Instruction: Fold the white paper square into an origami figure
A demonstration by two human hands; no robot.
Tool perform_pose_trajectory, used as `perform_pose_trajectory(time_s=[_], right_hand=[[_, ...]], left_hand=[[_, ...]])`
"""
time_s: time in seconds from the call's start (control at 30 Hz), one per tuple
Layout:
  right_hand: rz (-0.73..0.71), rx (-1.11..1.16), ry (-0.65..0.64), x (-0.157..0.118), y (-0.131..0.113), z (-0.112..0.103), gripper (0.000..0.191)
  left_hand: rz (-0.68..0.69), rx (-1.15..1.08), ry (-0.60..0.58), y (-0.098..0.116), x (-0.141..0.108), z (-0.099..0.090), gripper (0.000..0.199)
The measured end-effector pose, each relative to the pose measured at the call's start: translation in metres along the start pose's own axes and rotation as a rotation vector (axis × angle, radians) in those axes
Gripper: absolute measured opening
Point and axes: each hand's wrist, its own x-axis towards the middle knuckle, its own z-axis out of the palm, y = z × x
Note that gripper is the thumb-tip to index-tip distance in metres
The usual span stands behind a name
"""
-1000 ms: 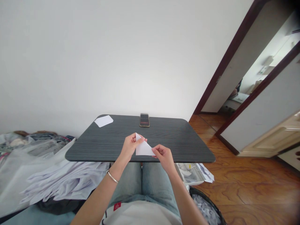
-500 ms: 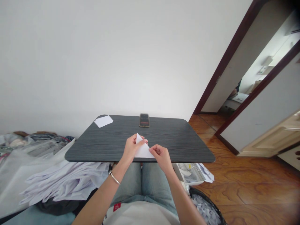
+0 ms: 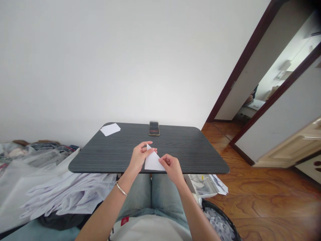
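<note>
A white paper folded to a triangle [image 3: 152, 162] is held over the front edge of the dark table [image 3: 105, 152], its tip pointing up and left. My left hand [image 3: 140, 154] pinches its upper part, thumb on top and fingers behind, with the index finger stretched out beyond the tip. At the triangle's right corner, the thumb and fingers of my right hand [image 3: 171, 166] are closed on the edge. White paper sheets [image 3: 110, 129] lie at the table's back left. A phone [image 3: 153, 128] rests near the middle of the back edge.
White cloth or paper [image 3: 72, 192] and plastic bags are heaped at the left. Below the table's right side are a white box [image 3: 202, 185] with items and a dark bin [image 3: 220, 224] of scraps. A white wall stands behind the table; a doorway is at the right.
My left index finger has lifted and straightened away from the paper. The triangle has shifted slightly, and both hands still hold it.
</note>
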Motion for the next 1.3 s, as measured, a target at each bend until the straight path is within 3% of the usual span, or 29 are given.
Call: perform_pose_trajectory(time_s=[0.47,0.83,1.1,1.3], right_hand=[[0.087,0.105,-0.088,-0.009,0.01,-0.008,0.023],[0.108,0.158,-0.053,-0.01,0.017,-0.015,0.02],[0.141,0.332,0.014,-0.007,0.023,-0.016,0.026],[0.151,0.358,0.018,-0.007,0.025,-0.016,0.027]], left_hand=[[0.068,0.021,0.109,0.01,0.008,-0.012,0.044],[0.152,-0.018,0.188,0.005,0.015,-0.026,0.028],[0.048,-0.012,-0.05,0.005,0.009,-0.026,0.028],[-0.039,-0.062,-0.133,-0.002,0.005,-0.018,0.026]])
